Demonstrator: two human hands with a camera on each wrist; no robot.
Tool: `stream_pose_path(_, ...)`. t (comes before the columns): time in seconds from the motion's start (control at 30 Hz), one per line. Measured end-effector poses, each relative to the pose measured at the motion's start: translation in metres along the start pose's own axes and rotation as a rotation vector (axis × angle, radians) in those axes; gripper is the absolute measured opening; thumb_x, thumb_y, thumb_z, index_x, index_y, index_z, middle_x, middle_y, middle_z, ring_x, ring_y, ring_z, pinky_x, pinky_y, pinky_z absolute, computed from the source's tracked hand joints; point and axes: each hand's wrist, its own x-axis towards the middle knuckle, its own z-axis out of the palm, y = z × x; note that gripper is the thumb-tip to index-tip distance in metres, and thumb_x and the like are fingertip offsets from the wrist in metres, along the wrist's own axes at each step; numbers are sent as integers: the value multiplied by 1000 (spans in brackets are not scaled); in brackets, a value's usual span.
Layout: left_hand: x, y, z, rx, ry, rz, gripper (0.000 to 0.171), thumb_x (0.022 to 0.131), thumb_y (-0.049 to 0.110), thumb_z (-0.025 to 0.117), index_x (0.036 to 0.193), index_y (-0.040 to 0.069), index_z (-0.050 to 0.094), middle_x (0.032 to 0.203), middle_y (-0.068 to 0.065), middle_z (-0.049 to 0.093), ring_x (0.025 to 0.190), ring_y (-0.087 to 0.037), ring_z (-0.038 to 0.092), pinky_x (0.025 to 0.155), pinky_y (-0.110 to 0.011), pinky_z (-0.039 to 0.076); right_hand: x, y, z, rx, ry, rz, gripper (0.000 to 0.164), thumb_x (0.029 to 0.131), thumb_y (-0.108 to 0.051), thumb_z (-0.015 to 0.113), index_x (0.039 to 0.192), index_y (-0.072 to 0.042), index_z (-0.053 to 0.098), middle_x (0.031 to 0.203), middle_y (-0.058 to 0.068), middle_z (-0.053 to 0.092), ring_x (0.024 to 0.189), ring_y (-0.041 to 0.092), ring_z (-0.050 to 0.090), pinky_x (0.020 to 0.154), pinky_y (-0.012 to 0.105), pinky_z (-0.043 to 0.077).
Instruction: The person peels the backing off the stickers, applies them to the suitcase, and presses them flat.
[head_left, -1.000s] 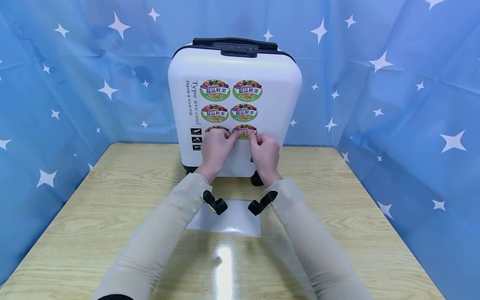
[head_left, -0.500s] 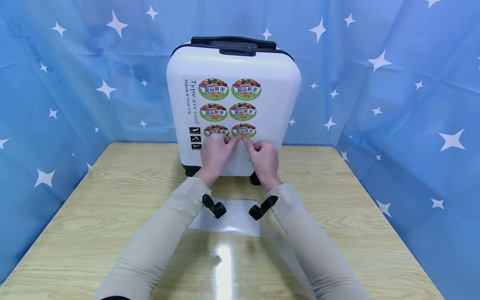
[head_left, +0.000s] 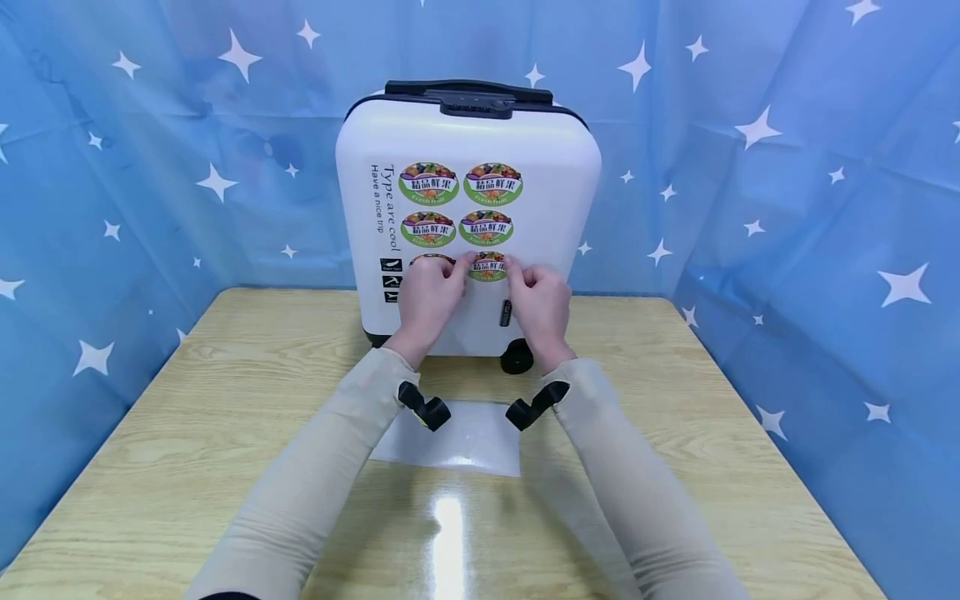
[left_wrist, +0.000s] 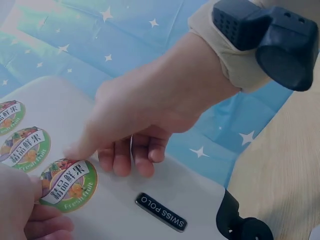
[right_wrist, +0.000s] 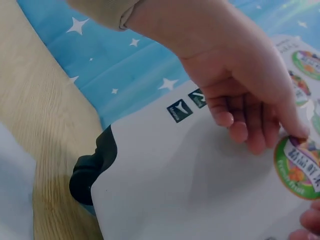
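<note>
An oval fruit sticker (head_left: 489, 267) lies against the front of a white suitcase (head_left: 551, 200), lowest in the right column. My left hand (head_left: 431, 296) touches its left edge with an extended thumb, the other fingers loosely bent. Across from it, my right hand (head_left: 538, 304) has its thumb at the sticker's right edge. In the left wrist view, both thumbs meet the rim of this sticker (left_wrist: 70, 186). The left hand partly hides another sticker (head_left: 432, 258) beside it in the head view. More fruit stickers (head_left: 428, 182) sit in two columns above.
A glossy white sheet (head_left: 465, 437) lies on the wooden table (head_left: 262, 400) below the forearms. The suitcase stands upright on black wheels (head_left: 517, 357), near the starry blue curtain (head_left: 285, 125). A SWISS POLO badge (left_wrist: 161, 212) is low on its front.
Both hands' fingertips came together along the sticker's lower edge half a second ago. They have since moved apart and up to its left and right edges, uncovering its face.
</note>
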Motion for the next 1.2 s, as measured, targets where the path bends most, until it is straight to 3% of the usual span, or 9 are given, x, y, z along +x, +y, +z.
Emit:
stream_pose_path(0.2,1,-3,0,-31,-17,-17,50,89,49,55,63,9,69,53,4,58,53,-11,53,48,-29,36,0,2,3,20,-5,12,50,89,-49,55,69,-5,68,61,4,60,52,19,52,45,29,38)
stream_pose_path(0.6,-2,-14,8,-25,-32,-40,51,91,47,54,57,10,64,50,3,56,47,-15,51,43,-28,32,0,15,9,-6,-28,1,51,90,-46,56,67,-2,67,62,9,64,52,19,55,44,30,38)
stream_pose_path(0.8,-5,-17,13,-37,-49,-64,50,91,45,54,57,9,63,50,2,56,46,-16,50,41,-28,32,0,19,10,6,-65,41,54,90,-49,54,67,-2,67,63,12,64,51,20,55,46,30,41)
stream_pose_path(1.2,-11,-20,18,-61,-59,-86,49,93,38,52,52,10,55,48,0,53,43,-18,46,39,-26,28,-2,24,11,-5,-68,35,58,90,-52,51,67,-2,67,59,9,61,48,19,55,48,30,43)
